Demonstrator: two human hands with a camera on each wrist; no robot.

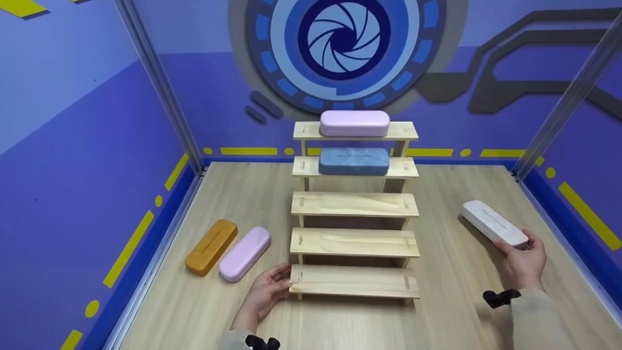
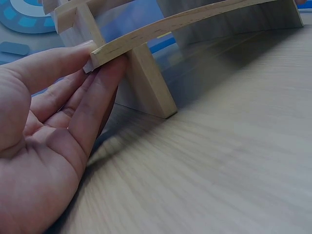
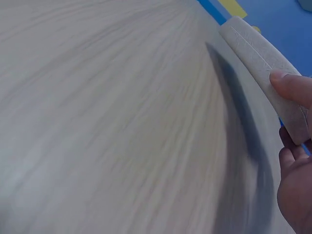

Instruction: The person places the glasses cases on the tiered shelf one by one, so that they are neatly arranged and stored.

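Note:
A stepped wooden display rack point(image 1: 354, 243) stands mid-table. My left hand point(image 1: 266, 291) pinches the left end of its lowest shelf point(image 2: 161, 30), thumb on top and fingers beneath. Out to the right, my right hand point(image 1: 527, 262) grips the near end of a white glasses case point(image 1: 492, 223) between thumb and fingers. In the right wrist view the white case point(image 3: 261, 53) is above the table, its shadow apart from it. On the top shelf sits a pink glasses case point(image 1: 354, 124), and a blue glasses case point(image 1: 354, 161) lies one shelf lower.
Left of the rack, an orange-brown glasses case point(image 1: 211, 247) and a second pink glasses case point(image 1: 245, 254) lie side by side, slanted, on the wooden table point(image 1: 452, 301). Blue-purple panels point(image 1: 194, 97) with metal corner posts point(image 1: 160, 82) enclose the back and sides.

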